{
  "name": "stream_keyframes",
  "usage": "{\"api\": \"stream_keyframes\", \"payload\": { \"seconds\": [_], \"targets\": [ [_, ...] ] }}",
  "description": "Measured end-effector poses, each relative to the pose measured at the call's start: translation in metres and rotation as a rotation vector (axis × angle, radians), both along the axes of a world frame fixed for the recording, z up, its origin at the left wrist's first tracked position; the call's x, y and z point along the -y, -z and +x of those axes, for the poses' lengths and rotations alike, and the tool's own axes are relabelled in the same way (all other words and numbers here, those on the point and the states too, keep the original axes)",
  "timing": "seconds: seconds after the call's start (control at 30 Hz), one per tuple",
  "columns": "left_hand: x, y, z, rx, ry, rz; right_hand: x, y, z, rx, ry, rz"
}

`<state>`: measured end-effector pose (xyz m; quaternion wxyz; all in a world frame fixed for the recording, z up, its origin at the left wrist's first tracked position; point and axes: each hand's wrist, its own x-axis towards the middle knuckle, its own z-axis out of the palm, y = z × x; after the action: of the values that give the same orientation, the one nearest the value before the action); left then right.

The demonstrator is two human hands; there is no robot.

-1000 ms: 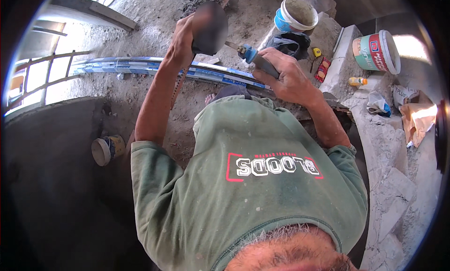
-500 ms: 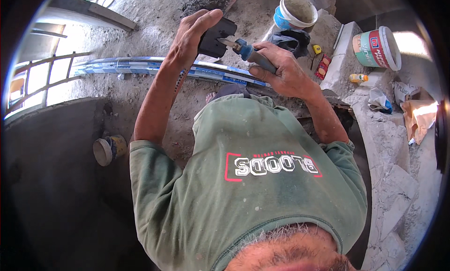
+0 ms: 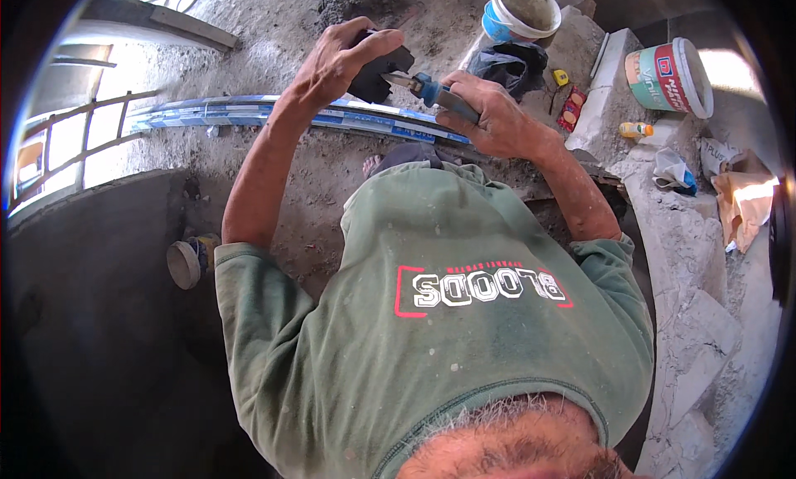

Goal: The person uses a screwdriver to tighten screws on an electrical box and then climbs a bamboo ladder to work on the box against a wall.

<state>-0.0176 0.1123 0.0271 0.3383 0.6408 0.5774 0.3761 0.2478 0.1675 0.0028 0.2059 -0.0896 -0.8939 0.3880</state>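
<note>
Left hand clamped on a black block, held up over the dusty floor. Right hand gripped tight around a blue-handled tool, metal tip touching the block.

We note a faded olive-green cotton T-shirt, short-sleeved, both sleeves ending above the elbows and leaving the forearms bare. On its chest sits a printed emblem: white block lettering inside a thin red frame with a dotted red line above it. Around that emblem the cloth is flecked with pale dust and small light spots. Below the emblem runs a ribbed round collar. Left hand and right hand are ungloved.
</note>
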Motion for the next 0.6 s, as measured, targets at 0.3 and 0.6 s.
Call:
{"api": "stream_keyframes", "payload": {
  "seconds": [0.3,0.6],
  "targets": [
    [-0.012,0.02,0.009,-0.573,-0.278,0.081,-0.019,0.015,0.014,0.22,0.13,-0.051],
    [0.004,0.028,0.02,0.69,-0.462,-0.124,-0.044,0.011,0.016,0.168,0.104,-0.354]
  ]
}}
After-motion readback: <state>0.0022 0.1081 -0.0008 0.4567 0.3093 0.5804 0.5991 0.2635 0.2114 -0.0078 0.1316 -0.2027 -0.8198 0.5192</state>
